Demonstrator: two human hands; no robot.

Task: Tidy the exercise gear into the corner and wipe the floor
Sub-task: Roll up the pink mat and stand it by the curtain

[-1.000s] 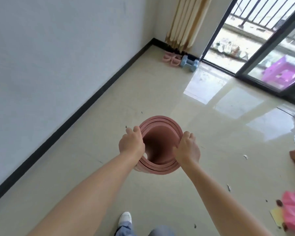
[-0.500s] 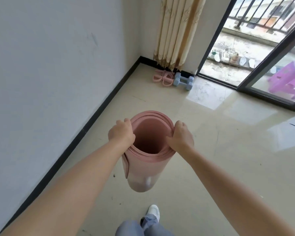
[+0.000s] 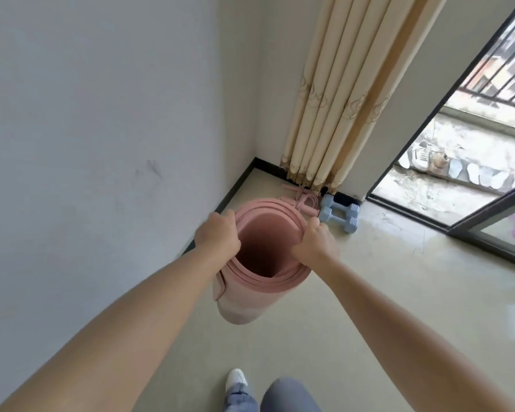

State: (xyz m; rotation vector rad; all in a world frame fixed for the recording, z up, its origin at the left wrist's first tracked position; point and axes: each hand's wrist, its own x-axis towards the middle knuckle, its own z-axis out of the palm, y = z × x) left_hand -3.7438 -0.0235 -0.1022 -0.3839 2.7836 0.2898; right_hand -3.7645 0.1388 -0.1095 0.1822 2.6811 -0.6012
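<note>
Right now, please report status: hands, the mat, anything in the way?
Left hand and right hand both grip the rolled pink mat at its top rim. Mat upright, near the corner. Blue dumbbells and pink skipping rope on the floor beyond it.

No legible text anywhere.

Glossy beige floor (image 3: 399,292). Two blue dumbbells (image 3: 341,217) side by side near corner; pink skipping rope (image 3: 302,200) just beside them, below curtain hem.
</note>
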